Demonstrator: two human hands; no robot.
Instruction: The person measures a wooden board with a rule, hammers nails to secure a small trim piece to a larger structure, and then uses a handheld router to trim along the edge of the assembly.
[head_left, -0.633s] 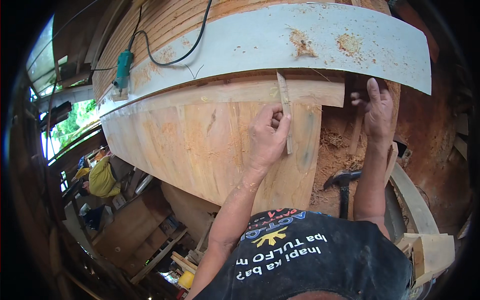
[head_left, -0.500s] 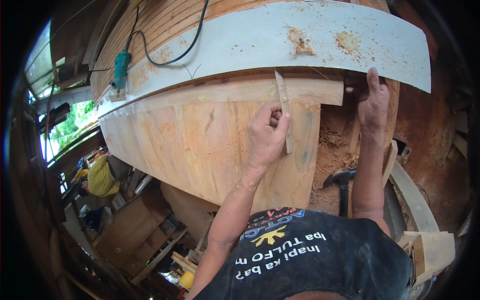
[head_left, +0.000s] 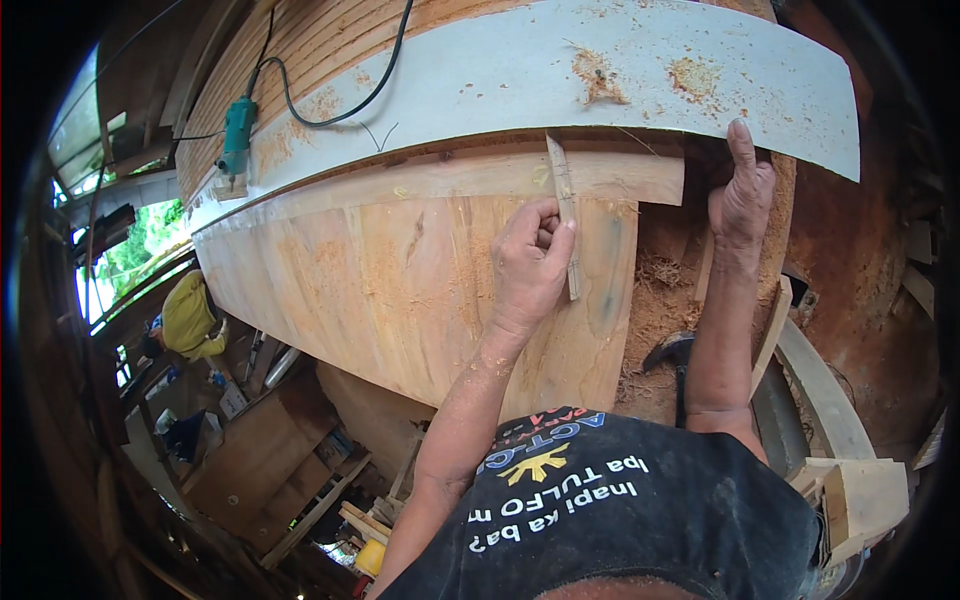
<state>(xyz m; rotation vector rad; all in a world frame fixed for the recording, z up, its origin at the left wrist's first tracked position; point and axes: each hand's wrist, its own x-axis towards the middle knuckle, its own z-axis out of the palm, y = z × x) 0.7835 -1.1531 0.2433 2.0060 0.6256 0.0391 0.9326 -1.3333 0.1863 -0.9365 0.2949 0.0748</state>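
Between the thumb and curled fingers of my left hand (head_left: pixel 525 255) is a thin, pale wooden stick (head_left: pixel 562 185) with thin marks along it, standing upright against a wooden board (head_left: pixel 640 175). My right hand (head_left: pixel 742 195) grips the lower edge of a long white panel (head_left: pixel 760 80); its thumb is at the edge and its fingers are mostly hidden beneath. A wide plywood sheet (head_left: pixel 390 290) extends below the board. A hammer (head_left: pixel 668 355) lies among shavings, partly hidden by my right forearm. Sawdust patches mark the white panel.
A teal power tool (head_left: pixel 237 135) with a black cord sits at the panel's upper left. A person in yellow (head_left: pixel 190 315) is bent over clutter at the left. Curved wooden pieces (head_left: pixel 825 390) and a pale wooden block (head_left: pixel 850 505) stand at lower right.
My right hand has moved up and further under the white panel's edge. My left hand still holds the stick. The person in yellow has shifted upward in view.
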